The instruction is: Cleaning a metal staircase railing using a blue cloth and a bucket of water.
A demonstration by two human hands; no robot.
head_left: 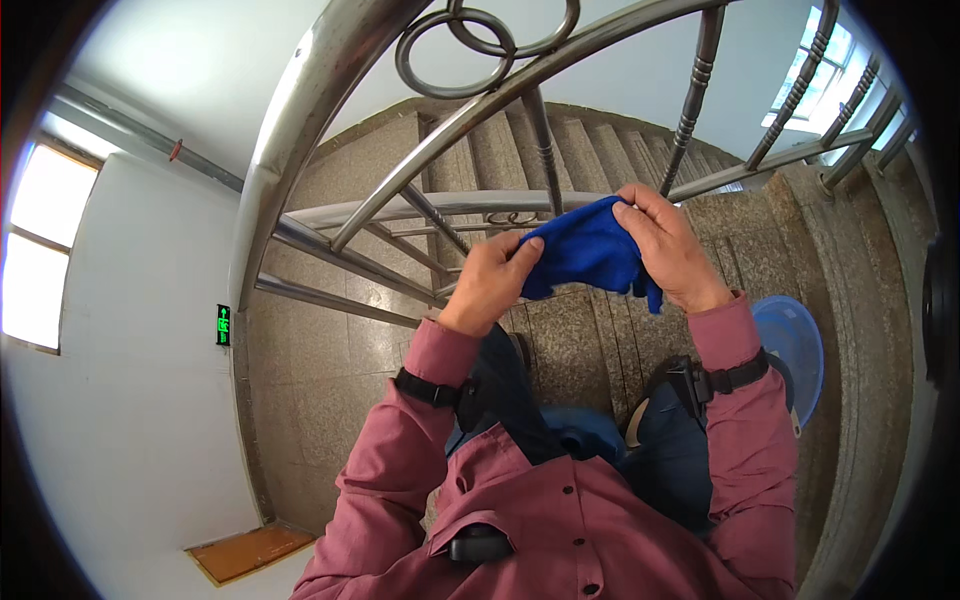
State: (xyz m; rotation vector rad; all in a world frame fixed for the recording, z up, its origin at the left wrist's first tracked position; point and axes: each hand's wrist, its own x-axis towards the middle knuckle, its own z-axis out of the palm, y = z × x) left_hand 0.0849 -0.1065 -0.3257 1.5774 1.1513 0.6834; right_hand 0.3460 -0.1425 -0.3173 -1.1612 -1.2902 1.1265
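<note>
1. Left of the frame: a plain white wall (140,430) with a brown-framed window (38,245), its panes glaring with daylight
2. Upper left: a grey pipe (210,170) with a small red fitting (176,151)
3. Left of centre: a green-lit sign (223,325) at the wall's edge
4. Lower left: an orange-brown panel (250,552)
5. Below it to the right: speckled, grey-brown landing floor (320,375)
6. Upper centre: stone stairs (615,150) behind a shiny metal railing (285,120) with interlocking rings (455,91)
7. Upper right: a second bright window (815,75)
</note>
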